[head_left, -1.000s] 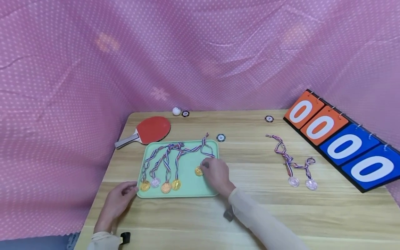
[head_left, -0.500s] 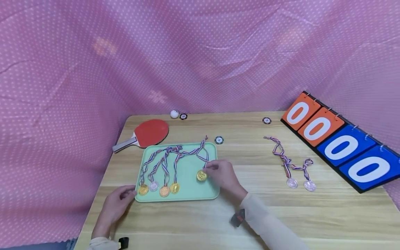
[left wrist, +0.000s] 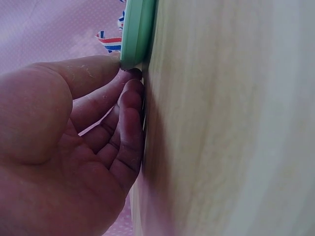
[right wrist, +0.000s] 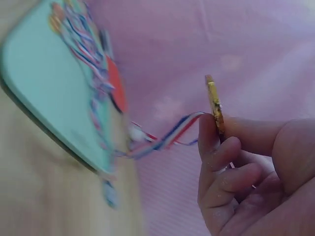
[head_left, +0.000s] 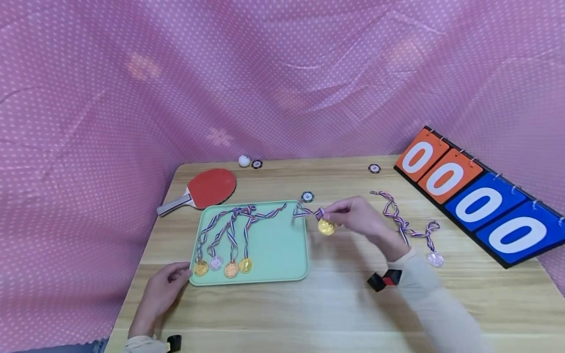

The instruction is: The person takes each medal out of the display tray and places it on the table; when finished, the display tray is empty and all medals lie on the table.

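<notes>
My right hand (head_left: 359,218) pinches a gold medal (head_left: 326,226) between thumb and fingers, up off the table to the right of the green tray (head_left: 282,255). Its striped ribbon (right wrist: 167,137) trails left over the tray's right rim. On the tray's left part lie several medals in a row: a gold medal (head_left: 201,267), a silver medal (head_left: 216,263), a bronze medal (head_left: 231,269) and another gold medal (head_left: 245,265), ribbons running up behind them. At the tray's front left corner, my left hand (head_left: 165,289) holds the edge, thumb on the rim and fingertips beneath.
A silver medal (head_left: 435,259) and tangled ribbons (head_left: 399,220) lie on the right, partly behind the right arm. A flip scoreboard (head_left: 472,201) stands beyond. A red table tennis bat (head_left: 212,188), a white ball (head_left: 244,161) and poker chips (head_left: 307,197) lie behind the tray.
My right hand has lifted the gold medal from the tray and carried it right, past the tray's edge, its ribbon trailing. The left hand stays at the tray's corner.
</notes>
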Demonstrator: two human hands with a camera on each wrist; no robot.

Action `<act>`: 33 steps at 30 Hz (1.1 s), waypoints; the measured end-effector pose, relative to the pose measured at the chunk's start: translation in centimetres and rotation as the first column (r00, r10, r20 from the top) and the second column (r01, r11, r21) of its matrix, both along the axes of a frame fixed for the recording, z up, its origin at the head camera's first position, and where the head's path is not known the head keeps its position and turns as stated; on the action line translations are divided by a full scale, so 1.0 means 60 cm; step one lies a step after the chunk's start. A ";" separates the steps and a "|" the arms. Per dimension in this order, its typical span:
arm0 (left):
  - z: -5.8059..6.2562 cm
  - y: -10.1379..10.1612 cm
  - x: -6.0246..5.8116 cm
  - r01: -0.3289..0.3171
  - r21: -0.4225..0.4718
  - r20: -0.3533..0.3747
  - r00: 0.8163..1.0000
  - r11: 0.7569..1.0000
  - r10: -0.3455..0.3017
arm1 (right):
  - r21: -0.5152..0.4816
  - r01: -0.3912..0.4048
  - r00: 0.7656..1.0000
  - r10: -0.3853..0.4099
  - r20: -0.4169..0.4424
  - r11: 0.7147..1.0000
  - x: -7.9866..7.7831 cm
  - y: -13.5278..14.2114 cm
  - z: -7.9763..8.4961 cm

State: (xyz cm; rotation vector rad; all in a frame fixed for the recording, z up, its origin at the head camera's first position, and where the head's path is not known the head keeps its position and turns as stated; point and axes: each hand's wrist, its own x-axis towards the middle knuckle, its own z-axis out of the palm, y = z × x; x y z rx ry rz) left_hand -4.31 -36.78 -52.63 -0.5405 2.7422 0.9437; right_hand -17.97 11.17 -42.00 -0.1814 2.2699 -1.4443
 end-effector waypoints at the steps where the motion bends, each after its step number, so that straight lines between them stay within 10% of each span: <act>1: 0.000 0.000 0.000 0.001 0.001 -0.001 1.000 1.000 -0.001 | 0.029 0.003 1.000 -0.003 -0.016 1.000 -0.007 0.011 0.013; 9: -0.001 0.001 0.002 0.012 -0.001 -0.015 1.000 1.000 -0.012 | 0.096 0.188 0.975 -0.174 -0.142 0.977 -0.061 0.087 0.083; 17: 0.000 0.002 0.002 -0.003 -0.001 0.002 1.000 1.000 0.003 | 0.031 0.364 0.852 -0.319 -0.416 0.931 -0.082 0.131 0.081; 26: -0.002 0.002 0.000 -0.013 0.005 0.018 1.000 1.000 0.013 | 0.272 0.248 0.949 -0.176 -0.263 0.930 -0.043 0.187 -0.064; 33: -0.001 0.004 0.001 -0.022 0.003 0.011 1.000 1.000 0.022 | 0.347 0.104 0.993 -0.080 -0.082 0.932 -0.001 0.214 -0.116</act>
